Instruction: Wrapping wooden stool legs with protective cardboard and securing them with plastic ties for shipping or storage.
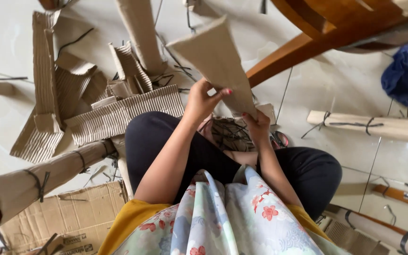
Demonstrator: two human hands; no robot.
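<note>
**A:** What do the hands hold?

**B:** Seen from above, a seated person grips a rolled tube of brown cardboard (218, 61), tilted up and away over the lap. The left hand (201, 101) has its fingers clamped on the tube's left edge. The right hand (258, 125) grips its lower end; most of its fingers are hidden behind the tube.

**A:** What lies around them?

**B:** A pale tiled floor (317, 85), strewn with corrugated cardboard sheets (119, 115). A tied cardboard roll (38, 182) lies at the left, another (369, 126) at the right, cut off by the edge. A tangle of dark ties (230, 134) sits between the knees, partly hidden. A wooden chair leg (293, 54) crosses above.
</note>
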